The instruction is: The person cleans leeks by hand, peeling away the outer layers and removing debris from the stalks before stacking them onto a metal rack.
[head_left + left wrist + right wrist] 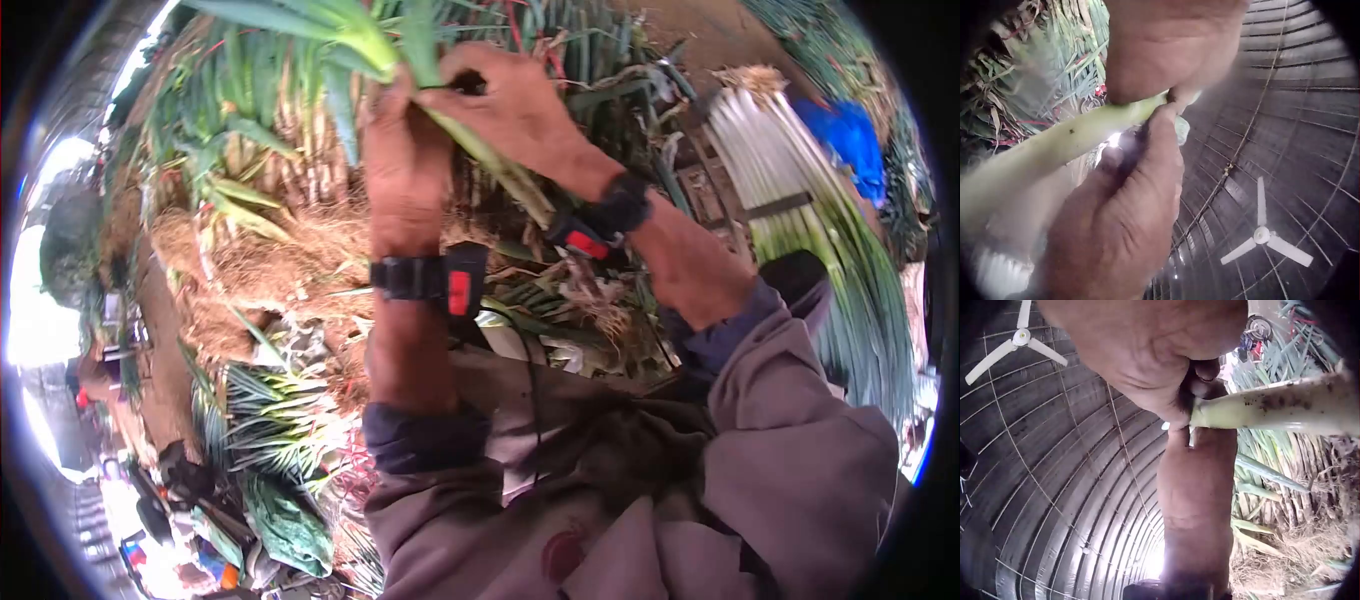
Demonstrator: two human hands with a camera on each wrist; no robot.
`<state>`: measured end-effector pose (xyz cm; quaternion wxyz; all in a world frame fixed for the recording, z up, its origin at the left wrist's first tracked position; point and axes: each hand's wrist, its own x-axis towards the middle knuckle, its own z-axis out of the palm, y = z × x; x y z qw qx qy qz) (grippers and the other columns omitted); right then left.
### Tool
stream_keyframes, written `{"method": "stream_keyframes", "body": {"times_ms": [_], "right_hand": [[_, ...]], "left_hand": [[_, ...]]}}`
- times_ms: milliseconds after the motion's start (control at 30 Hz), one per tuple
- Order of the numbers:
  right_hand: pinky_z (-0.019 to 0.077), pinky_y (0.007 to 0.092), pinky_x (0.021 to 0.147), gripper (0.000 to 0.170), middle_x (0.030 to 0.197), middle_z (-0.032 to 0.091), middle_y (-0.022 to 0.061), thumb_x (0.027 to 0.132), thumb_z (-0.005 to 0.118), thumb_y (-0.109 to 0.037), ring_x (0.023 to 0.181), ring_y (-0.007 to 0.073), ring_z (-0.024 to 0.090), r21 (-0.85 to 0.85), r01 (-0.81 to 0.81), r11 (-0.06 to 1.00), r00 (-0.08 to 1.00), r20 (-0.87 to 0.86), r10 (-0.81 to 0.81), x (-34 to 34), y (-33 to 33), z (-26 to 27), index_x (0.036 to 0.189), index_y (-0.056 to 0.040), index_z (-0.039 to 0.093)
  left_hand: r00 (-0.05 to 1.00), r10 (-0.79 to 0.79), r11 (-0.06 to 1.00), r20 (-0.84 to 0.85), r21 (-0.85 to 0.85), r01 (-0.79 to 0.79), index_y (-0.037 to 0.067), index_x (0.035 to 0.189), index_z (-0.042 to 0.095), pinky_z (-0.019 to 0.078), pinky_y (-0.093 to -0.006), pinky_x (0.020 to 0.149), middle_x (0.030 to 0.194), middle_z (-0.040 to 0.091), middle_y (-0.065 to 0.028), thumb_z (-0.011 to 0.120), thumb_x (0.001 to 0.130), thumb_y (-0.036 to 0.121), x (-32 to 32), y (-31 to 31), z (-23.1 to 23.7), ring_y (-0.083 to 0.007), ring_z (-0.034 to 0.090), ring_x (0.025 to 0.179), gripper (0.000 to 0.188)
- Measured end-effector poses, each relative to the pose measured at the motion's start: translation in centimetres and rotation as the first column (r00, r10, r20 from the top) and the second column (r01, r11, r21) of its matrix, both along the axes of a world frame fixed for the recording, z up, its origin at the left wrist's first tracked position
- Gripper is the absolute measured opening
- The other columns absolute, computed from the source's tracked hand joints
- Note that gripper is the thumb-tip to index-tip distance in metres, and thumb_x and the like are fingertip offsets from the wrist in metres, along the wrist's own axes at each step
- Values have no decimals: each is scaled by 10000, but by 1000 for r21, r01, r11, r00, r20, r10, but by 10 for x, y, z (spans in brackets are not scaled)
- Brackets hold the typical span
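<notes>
Both hands meet on one leek (495,165) held up in front of the person, its green leaves at the top and its roots hanging down toward the right forearm. My left hand (408,165) grips it near where the leaves spread. Beside it, my right hand (525,110) pinches the upper stem with thumb and curled fingers. The left wrist view shows the pale stem (1054,140) running between the two hands, thumbs close together. In the right wrist view, brown dirt specks mark the stem (1279,406).
Upright leeks (300,130) with tangled roots stand in a mass ahead. On the right lies a cleaned, banded leek bundle (770,165) near a blue plastic bag (850,140). Cut green leaves (270,415) and a green sack (285,525) lie at lower left. A ceiling fan (1262,235) hangs overhead.
</notes>
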<state>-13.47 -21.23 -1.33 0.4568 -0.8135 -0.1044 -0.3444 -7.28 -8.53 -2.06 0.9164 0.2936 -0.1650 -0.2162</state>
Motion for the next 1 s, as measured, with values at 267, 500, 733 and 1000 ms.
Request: {"method": "stream_keyframes", "body": {"times_ms": [267,500,733,1000], "right_hand": [[461,216,592,184,868,646,14,882,760,-157,714,65,604,580,-274,767,882,-167,442,-58,-5,-21,954,-17,665],[530,395,735,331,1022,699,133,964,623,-271,820,257,676,-210,-473,856,638,-752,169,-193,-79,-217,1168,-11,635],[536,425,821,333,1027,661,184,937,647,-243,960,356,653,-109,-61,992,974,-222,36,-88,-14,-53,1182,-18,625],[532,381,748,249,904,655,119,841,735,-166,846,321,653,-119,-47,992,998,-49,41,-30,-4,-42,1039,-38,652]], "left_hand": [[959,283,959,-26,17,-282,51,1255,504,615,-372,795,1133,614,-134,654,939,51,39,54,0,-235,650,919,350],[914,402,912,58,56,-405,72,1281,481,569,-348,742,1020,622,-109,632,967,110,24,80,6,-206,608,852,350],[932,324,923,163,163,-349,81,1409,401,484,-373,843,1109,616,-114,488,1023,109,-2,36,14,-176,550,908,396],[994,93,929,54,355,-106,17,1334,543,512,-390,1024,1310,624,-167,670,900,-43,0,28,-5,-286,602,1229,457]]}}
